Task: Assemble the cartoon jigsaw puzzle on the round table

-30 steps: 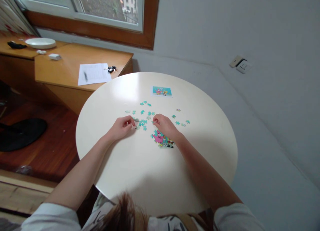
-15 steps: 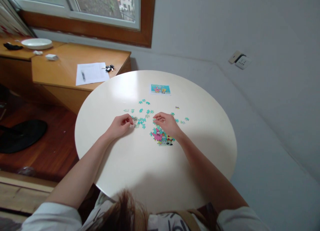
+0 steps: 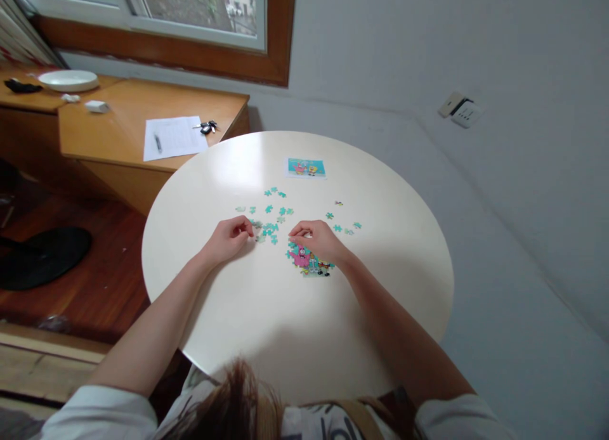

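On the round white table (image 3: 228, 313), a partly joined jigsaw puzzle (image 3: 301, 257) shows a pink figure and other cartoon figures. My right hand (image 3: 316, 237) is over its upper edge, fingers pinched at the upper left corner on what looks like a small teal puzzle piece, mostly hidden by the fingertips. My left hand (image 3: 232, 238) rests on the table with its fingers curled in, beside a cluster of loose teal puzzle pieces (image 3: 270, 228); whether anything is between its fingertips is hidden. Other loose puzzle pieces (image 3: 337, 228) lie to the right of the puzzle.
A picture card (image 3: 307, 168) with the cartoon figures lies toward the table's far edge. On the wooden desk (image 3: 118, 135) at the left are a sheet of paper (image 3: 176, 132) with a pen, keys (image 3: 207, 127), a small white box (image 3: 97, 106) and a white plate (image 3: 69, 80).
My right hand has moved slightly toward me and down onto the upper left edge of the joined puzzle. My left hand has stayed in place.
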Tool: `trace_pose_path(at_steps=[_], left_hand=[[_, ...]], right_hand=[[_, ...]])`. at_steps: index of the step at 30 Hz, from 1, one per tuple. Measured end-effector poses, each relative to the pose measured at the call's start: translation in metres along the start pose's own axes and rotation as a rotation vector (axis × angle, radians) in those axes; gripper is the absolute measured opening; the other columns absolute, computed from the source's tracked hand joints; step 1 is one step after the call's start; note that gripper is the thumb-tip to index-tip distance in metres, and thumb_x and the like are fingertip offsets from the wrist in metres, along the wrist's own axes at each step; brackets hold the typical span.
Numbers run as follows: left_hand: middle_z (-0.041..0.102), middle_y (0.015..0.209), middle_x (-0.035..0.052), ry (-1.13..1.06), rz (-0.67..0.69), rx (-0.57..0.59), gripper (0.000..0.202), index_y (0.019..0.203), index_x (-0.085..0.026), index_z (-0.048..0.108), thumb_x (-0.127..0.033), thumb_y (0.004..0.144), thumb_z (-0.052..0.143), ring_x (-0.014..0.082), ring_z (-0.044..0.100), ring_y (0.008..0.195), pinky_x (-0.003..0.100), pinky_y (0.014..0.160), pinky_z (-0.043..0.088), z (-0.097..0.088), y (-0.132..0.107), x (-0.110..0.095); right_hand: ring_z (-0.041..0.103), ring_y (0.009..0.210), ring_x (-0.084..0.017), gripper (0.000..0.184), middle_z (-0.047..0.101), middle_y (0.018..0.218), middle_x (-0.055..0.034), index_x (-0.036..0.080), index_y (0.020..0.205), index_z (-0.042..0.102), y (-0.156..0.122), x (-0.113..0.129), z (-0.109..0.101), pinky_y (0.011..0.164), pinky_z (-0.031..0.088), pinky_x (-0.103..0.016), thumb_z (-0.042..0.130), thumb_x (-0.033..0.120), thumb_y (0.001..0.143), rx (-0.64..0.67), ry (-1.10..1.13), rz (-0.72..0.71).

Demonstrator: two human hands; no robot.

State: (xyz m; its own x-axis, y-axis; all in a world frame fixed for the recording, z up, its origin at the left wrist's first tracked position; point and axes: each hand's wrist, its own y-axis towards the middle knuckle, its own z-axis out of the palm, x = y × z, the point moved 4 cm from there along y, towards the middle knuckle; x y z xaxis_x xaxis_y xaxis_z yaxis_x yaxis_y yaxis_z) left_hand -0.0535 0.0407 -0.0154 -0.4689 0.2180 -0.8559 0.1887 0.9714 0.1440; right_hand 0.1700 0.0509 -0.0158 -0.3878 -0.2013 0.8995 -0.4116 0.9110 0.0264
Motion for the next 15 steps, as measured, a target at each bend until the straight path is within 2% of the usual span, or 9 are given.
trace_pose_path(at_steps=[8,15], left_hand=[[0.061,0.064,0.0010,0.006,-0.007,0.012,0.017,0.066,-0.017,0.058,-0.022,0.060,0.043,0.0162,0.056,0.063,0.028,0.061,0.042,-0.0009,0.0000,-0.0003],[0.061,0.063,0.0009,-0.007,-0.008,0.015,0.016,0.065,-0.018,0.057,-0.023,0.060,0.043,0.0164,0.055,0.063,0.028,0.062,0.041,-0.0004,-0.0002,-0.0012]], right_hand=[[0.062,0.064,-0.013,0.010,0.071,0.070,-0.0021,0.016,0.079,0.070,-0.0007,0.0018,-0.0009,0.062,0.047,-0.023,0.064,0.023,0.075,0.034,-0.068,0.070],[0.063,0.066,-0.013,0.012,0.072,0.071,-0.0024,0.016,0.082,0.070,-0.0003,0.0010,-0.0014,0.065,0.048,-0.024,0.062,0.024,0.076,0.045,-0.072,0.023]])
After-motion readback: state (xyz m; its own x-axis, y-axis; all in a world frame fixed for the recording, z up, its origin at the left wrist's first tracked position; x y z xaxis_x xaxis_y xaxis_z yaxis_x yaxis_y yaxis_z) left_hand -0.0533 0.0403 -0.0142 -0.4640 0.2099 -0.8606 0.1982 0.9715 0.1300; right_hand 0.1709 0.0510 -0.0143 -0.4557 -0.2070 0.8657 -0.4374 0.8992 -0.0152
